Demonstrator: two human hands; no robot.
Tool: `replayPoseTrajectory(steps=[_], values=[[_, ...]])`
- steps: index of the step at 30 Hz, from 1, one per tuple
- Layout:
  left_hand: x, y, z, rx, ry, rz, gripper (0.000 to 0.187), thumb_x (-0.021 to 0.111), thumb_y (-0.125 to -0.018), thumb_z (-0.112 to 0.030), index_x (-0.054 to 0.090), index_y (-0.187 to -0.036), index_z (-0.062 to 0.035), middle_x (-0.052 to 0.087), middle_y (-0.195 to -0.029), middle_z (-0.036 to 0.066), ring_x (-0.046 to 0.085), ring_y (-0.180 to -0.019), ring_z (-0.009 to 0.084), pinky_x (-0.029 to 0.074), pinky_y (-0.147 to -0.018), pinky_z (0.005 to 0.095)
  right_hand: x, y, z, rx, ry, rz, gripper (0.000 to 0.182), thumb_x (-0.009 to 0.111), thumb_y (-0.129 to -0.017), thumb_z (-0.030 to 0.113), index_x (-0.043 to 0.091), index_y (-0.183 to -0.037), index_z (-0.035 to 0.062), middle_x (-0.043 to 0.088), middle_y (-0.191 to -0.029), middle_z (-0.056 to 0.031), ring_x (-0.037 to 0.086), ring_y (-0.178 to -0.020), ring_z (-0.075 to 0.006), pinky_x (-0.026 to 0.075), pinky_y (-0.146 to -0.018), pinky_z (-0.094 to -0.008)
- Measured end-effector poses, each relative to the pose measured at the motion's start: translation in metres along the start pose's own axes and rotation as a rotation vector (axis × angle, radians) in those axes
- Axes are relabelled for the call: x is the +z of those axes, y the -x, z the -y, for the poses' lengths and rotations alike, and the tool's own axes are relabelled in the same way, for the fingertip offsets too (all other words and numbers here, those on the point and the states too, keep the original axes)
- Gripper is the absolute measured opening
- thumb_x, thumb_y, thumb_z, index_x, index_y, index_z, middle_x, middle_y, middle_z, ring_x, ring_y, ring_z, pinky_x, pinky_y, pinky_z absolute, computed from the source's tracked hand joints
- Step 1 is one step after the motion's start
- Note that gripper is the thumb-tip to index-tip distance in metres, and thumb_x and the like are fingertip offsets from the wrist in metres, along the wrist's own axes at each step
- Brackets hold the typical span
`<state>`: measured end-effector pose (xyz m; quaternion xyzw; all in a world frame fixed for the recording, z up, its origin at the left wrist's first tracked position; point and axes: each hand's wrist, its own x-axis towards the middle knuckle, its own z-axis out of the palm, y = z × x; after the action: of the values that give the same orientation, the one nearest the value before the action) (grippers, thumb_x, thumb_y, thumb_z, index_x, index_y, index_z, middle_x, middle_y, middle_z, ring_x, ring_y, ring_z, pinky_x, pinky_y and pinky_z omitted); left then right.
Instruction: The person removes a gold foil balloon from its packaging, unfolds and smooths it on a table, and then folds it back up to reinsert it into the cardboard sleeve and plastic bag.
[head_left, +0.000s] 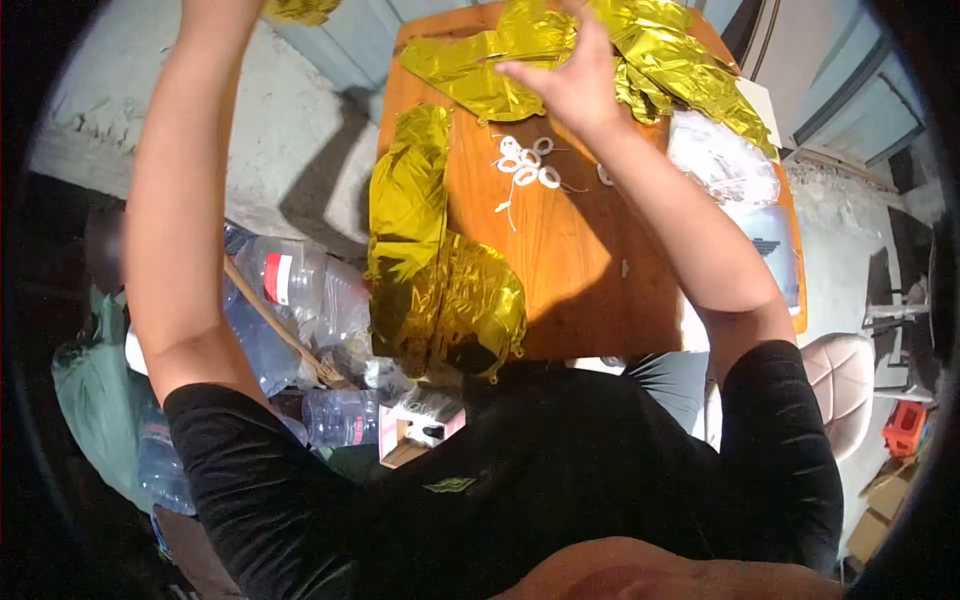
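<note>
My right hand (582, 82) is over the far side of the wooden table, thumb stretched out and apart from the fingers, whose tips reach the top edge. Beneath and around it lies a flat, crinkled gold foil sheet (465, 75), like an uninflated foil balloon. My left forearm (180, 190) is raised at the left, and the hand itself is cut off by the top of the view. Close beside that wrist shows a piece of gold foil (300, 8). Another flat gold foil balloon (408, 200) hangs along the table's left and near edge.
Several small white rings with thin strings (527, 165) lie mid-table (560, 270). Clear plastic wrapping (722, 160) and more gold foil (690, 70) lie at the right. Large plastic bottles (290, 280) and a stick (275, 315) crowd the floor at left; a padded chair (838, 385) stands right.
</note>
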<state>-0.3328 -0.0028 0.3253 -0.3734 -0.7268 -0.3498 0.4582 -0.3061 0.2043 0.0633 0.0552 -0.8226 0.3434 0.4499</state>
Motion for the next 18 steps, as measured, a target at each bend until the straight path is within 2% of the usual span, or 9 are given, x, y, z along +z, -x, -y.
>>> replayPoseTrajectory(steps=[2, 4, 6, 9, 12, 13, 16, 17, 18], values=[[-0.014, 0.022, -0.04, -0.037, 0.108, 0.004, 0.006, 0.066, -0.098, -0.004, 0.066, -0.102, 0.0013, 0.07, -0.086, 0.004, 0.064, -0.081, 0.0101, 0.051, -0.073, 0.0253, -0.035, -0.022, 0.03, -0.015, -0.099, -0.168, 0.068, 0.083, -0.086, 0.037, 0.056, -0.137, -0.0004, 0.061, -0.137, -0.0217, 0.058, -0.127, -0.0323, 0.047, -0.11, -0.0424], [-0.035, 0.033, -0.075, -0.078, 0.222, 0.011, 0.006, 0.065, -0.098, -0.001, 0.066, -0.104, 0.0016, 0.07, -0.088, 0.002, 0.063, -0.081, 0.0081, 0.05, -0.071, 0.0235, -0.072, -0.034, 0.045, 0.091, -0.079, -0.036, 0.146, 0.101, -0.061, 0.029, 0.003, -0.166, 0.0059, 0.009, -0.173, -0.0193, 0.016, -0.158, -0.0391, 0.023, -0.128, -0.0444], [-0.057, 0.035, -0.102, -0.257, 0.143, 0.233, 0.007, 0.064, -0.099, 0.0, 0.066, -0.105, 0.0021, 0.07, -0.09, 0.002, 0.063, -0.081, 0.0074, 0.051, -0.071, 0.0228, -0.112, -0.054, 0.065, 0.025, -0.188, -0.01, 0.144, 0.101, -0.058, 0.028, 0.009, -0.165, 0.0021, 0.02, -0.17, -0.0222, 0.022, -0.156, -0.0369, 0.023, -0.128, -0.0449], [-0.08, 0.036, -0.098, -0.083, 0.364, 0.426, 0.006, 0.063, -0.101, -0.002, 0.067, -0.105, 0.0006, 0.071, -0.091, 0.002, 0.065, -0.079, 0.0077, 0.054, -0.071, 0.0232, -0.15, -0.062, 0.086, -0.221, -0.869, 0.421, 0.141, 0.102, -0.056, 0.027, 0.015, -0.164, -0.0001, 0.03, -0.165, -0.023, 0.029, -0.154, -0.0357, 0.024, -0.128, -0.0438], [-0.086, 0.041, -0.113, -0.05, 0.463, 0.464, 0.005, 0.064, -0.102, -0.004, 0.067, -0.104, -0.0006, 0.071, -0.09, 0.001, 0.066, -0.077, 0.0076, 0.055, -0.071, 0.0231, -0.153, -0.061, 0.114, -0.008, -0.613, 0.747, 0.108, 0.1, -0.063, 0.021, 0.043, -0.154, 0.004, 0.055, -0.148, -0.0145, 0.05, -0.14, -0.0278, 0.04, -0.118, -0.0413], [-0.085, 0.042, -0.112, -0.097, 0.555, 0.456, 0.005, 0.064, -0.102, -0.005, 0.067, -0.104, -0.0012, 0.071, -0.089, 0.001, 0.066, -0.076, 0.0074, 0.055, -0.07, 0.0227, -0.157, -0.065, 0.106, 0.097, -0.398, 0.989, 0.064, 0.095, -0.073, 0.017, 0.064, -0.128, 0.0032, 0.07, -0.117, -0.0064, 0.065, -0.111, -0.02, 0.052, -0.095, -0.0426], [-0.077, 0.051, -0.096, -0.228, 0.596, 0.455, 0.006, 0.066, -0.102, -0.007, 0.068, -0.104, -0.0017, 0.071, -0.088, 0.001, 0.065, -0.075, 0.007, 0.055, -0.068, 0.022, -0.179, -0.03, 0.114, 0.244, -0.437, 1.082, 0.026, 0.086, -0.083, 0.014, 0.071, -0.102, 0.0029, 0.071, -0.09, -0.0048, 0.066, -0.087, -0.0208, 0.052, -0.079, -0.0436], [-0.073, 0.055, -0.086, -0.351, 0.518, 0.482, 0.007, 0.066, -0.102, -0.009, 0.068, -0.103, -0.0026, 0.071, -0.086, 0.001, 0.065, -0.074, 0.0078, 0.053, -0.065, 0.0211, -0.158, 0.013, 0.061, 0.351, -1.009, 0.975, 0.051, 0.084, -0.087, 0.023, 0.065, -0.129, -0.0001, 0.072, -0.12, -0.0093, 0.067, -0.111, -0.019, 0.05, -0.103, -0.0328], [-0.066, 0.056, -0.1, -0.589, 0.187, 0.552, 0.008, 0.067, -0.102, -0.01, 0.069, -0.104, -0.0023, 0.071, -0.085, 0.002, 0.064, -0.072, 0.0087, 0.052, -0.064, 0.0224, -0.167, 0.028, 0.052, 0.386, -1.005, 0.941, 0.042, 0.083, -0.087, 0.017, 0.069, -0.124, 0.0015, 0.076, -0.105, -0.0032, 0.07, -0.099, -0.0136, 0.053, -0.096, -0.0289]])
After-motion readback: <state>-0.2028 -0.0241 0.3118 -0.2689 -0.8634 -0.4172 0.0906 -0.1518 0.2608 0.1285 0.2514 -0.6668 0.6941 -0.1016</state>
